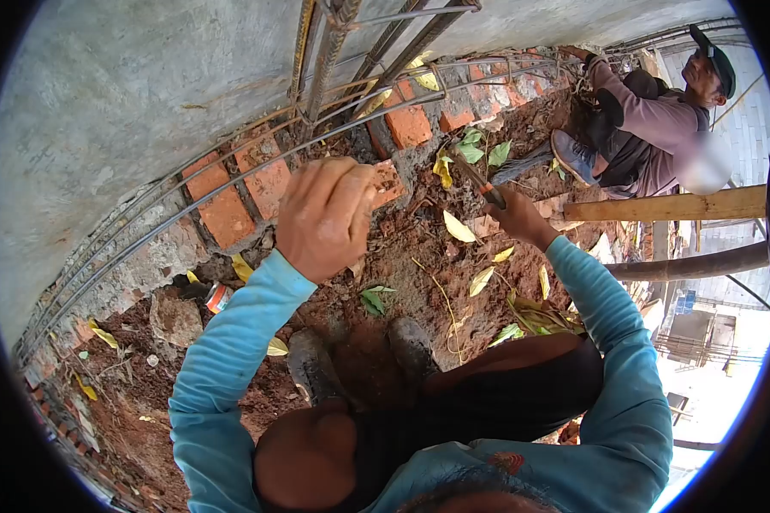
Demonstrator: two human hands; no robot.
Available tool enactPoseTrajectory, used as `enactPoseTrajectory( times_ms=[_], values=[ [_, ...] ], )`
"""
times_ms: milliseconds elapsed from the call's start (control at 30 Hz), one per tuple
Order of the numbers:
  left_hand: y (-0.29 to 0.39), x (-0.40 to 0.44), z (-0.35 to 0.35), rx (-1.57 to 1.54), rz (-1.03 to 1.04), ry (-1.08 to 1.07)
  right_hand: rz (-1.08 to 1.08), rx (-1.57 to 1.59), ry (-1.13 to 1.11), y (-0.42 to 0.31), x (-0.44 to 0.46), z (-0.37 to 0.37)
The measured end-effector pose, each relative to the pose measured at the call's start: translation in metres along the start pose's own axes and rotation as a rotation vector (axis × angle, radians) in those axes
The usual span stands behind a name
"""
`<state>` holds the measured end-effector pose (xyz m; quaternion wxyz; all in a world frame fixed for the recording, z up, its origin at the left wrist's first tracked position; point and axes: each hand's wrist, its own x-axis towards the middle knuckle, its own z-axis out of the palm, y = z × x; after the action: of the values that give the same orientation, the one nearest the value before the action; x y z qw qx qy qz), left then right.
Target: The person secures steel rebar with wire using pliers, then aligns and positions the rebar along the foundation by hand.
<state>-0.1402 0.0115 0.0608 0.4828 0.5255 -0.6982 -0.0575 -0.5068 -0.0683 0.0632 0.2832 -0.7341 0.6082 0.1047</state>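
Observation:
My left hand (327, 218) is raised beside the brick row, its fingers curled and pressed together; what they hold, if anything, is hidden. Under and beside it lie red bricks (222, 201) set in grey mortar. My right hand (522, 218) grips the handle of a tool (472, 175), which points up and to the left over the soil near a yellow leaf (442, 168). The tool's far end is hard to make out. Long steel bars (231, 181) run above the bricks, past the left hand.
A grey wall (145, 94) rises behind the bars, with upright rebar (325, 64) at its foot. At the upper right a co-worker (650, 120) in a cap crouches. A wooden beam (667, 208) and a pole (693, 262) jut in at right. Leaves lie on the soil (402, 274).

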Motion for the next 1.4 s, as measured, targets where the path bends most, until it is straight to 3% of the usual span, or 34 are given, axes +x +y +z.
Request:
enactPoseTrajectory(
  times_ms=[133, 200, 333, 367, 433, 567, 667, 800, 933, 1000, 1033, 1100, 1167, 1233, 1267, 1300, 1400],
  values=[
    [0.028, 0.046, 0.072, -0.18, -0.05, -0.273, 0.083, 0.198, 0.117, 0.015, -0.035, 0.047],
    [0.024, 0.077, 0.093, 0.091, -0.299, -0.663, 0.06, 0.451, 0.155, 0.031, -0.049, 0.099],
    [0.005, 0.125, 0.129, 0.372, -0.474, -0.774, 0.16, 0.863, 0.106, 0.02, -0.07, 0.17],
    [0.001, 0.135, 0.139, 0.391, -0.516, -0.751, 0.145, 0.886, 0.094, 0.021, -0.069, 0.174],
    [0.001, 0.146, 0.156, 0.434, -0.559, -0.734, 0.17, 1.171, -0.165, 0.017, -0.067, 0.171],
    [0.001, 0.153, 0.181, 0.525, -0.545, -0.717, -0.101, 0.984, -0.067, 0.033, -0.043, 0.178],
    [0.0, 0.157, 0.19, 0.515, -0.609, -0.667, -0.099, 0.843, -0.079, 0.046, -0.03, 0.183],
    [0.003, 0.156, 0.197, 0.454, -0.71, -0.554, -0.078, 0.92, -0.026, 0.053, -0.026, 0.188],
    [-0.022, 0.133, 0.201, 0.642, -0.602, -0.432, -0.03, 0.91, -0.038, 0.068, -0.027, 0.19],
    [-0.017, 0.142, 0.2, 0.179, -1.006, -0.38, -0.044, 0.877, -0.022, 0.076, -0.023, 0.186],
    [-0.008, 0.143, 0.201, 0.177, -1.006, -0.388, -0.035, 0.908, -0.008, 0.078, -0.025, 0.184],
    [0.012, 0.135, 0.201, 0.217, -0.652, -0.215, -0.024, 0.944, -0.003, 0.08, -0.025, 0.189],
    [0.013, 0.108, 0.213, 0.075, -0.599, -0.103, 0.106, 1.032, -0.082, 0.085, -0.024, 0.199],
    [0.019, 0.098, 0.22, -0.677, -1.331, 0.08, 0.092, 1.007, -0.042, 0.082, -0.021, 0.196],
    [0.0, 0.088, 0.223, -0.96, -1.446, 0.186, 0.084, 1.007, -0.016, 0.079, -0.021, 0.192],
    [-0.009, 0.089, 0.229, -0.961, -1.448, 0.189, 0.076, 1.006, 0.007, 0.077, -0.022, 0.191],
    [-0.029, 0.099, 0.245, -1.377, -1.039, 0.443, 0.113, 1.1, -0.053, 0.075, -0.021, 0.202]
  ],
)
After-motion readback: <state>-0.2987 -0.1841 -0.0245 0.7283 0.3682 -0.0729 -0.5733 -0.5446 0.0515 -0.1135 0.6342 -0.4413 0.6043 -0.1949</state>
